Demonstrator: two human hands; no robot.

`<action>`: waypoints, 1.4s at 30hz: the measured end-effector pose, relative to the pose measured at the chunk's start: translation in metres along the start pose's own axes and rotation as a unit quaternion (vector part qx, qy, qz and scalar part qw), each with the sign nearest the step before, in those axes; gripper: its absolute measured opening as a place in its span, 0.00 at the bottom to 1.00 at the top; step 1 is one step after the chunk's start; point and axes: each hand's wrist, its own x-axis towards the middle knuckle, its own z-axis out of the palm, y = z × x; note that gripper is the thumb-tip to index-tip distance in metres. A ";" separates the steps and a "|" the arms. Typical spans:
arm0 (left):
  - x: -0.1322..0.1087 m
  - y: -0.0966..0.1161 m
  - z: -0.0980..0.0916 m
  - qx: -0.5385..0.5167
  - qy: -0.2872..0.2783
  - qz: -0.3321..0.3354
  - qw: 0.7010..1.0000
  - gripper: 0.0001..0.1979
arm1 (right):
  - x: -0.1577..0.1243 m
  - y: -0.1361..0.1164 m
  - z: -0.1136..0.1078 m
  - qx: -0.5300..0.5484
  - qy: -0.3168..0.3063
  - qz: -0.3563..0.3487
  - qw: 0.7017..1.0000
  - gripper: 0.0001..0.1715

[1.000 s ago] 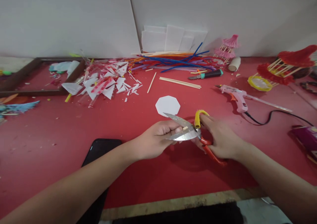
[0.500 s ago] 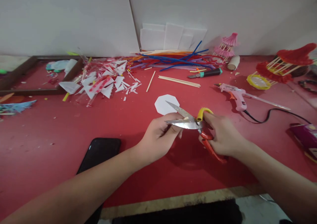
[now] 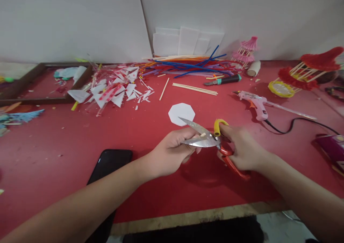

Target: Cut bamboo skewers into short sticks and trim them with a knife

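My right hand [image 3: 243,146] grips a pair of scissors [image 3: 201,141] with red and yellow handles, blades parted and pointing left. Between the blades shows the pale tip of a wooden stick [image 3: 203,135]. My left hand [image 3: 176,150] is closed on that stick, most of which is hidden by the fingers and the lower blade. Just beyond the blade tips, a white octagonal piece [image 3: 181,113] lies flat on the red table [image 3: 150,128].
Behind lie wooden sticks [image 3: 195,88], a cutter knife [image 3: 223,79], pipe cleaners [image 3: 188,66] and white scraps [image 3: 118,89]. A pink glue gun [image 3: 255,105] with its cord and a red pagoda-like model [image 3: 306,69] are at right. A black phone [image 3: 114,160] lies by my left forearm.
Both hands and the scissors have dropped slightly toward me, uncovering more of the octagonal piece. The blades stay parted around the stick's tip.
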 end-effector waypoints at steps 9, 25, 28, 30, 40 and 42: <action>-0.006 0.000 -0.005 -0.246 -0.215 -0.167 0.930 0.22 | -0.001 0.003 -0.003 0.011 0.030 -0.133 0.991 0.10; 0.001 0.000 0.006 0.215 0.151 0.194 0.945 0.10 | -0.001 -0.008 0.006 -0.029 0.052 0.043 0.997 0.13; 0.003 0.000 0.003 0.084 0.108 0.120 0.983 0.09 | -0.001 -0.004 0.005 -0.033 0.051 0.037 0.997 0.13; 0.004 0.000 -0.002 -0.023 0.050 0.037 0.998 0.10 | -0.001 -0.002 0.003 -0.030 0.050 0.029 0.998 0.14; 0.000 0.000 -0.012 -0.318 -0.206 -0.152 0.913 0.11 | -0.002 0.001 -0.009 0.010 0.018 -0.061 0.998 0.11; 0.002 -0.003 -0.008 -0.341 -0.175 -0.122 0.916 0.10 | -0.001 0.001 -0.011 0.013 0.014 -0.051 0.998 0.12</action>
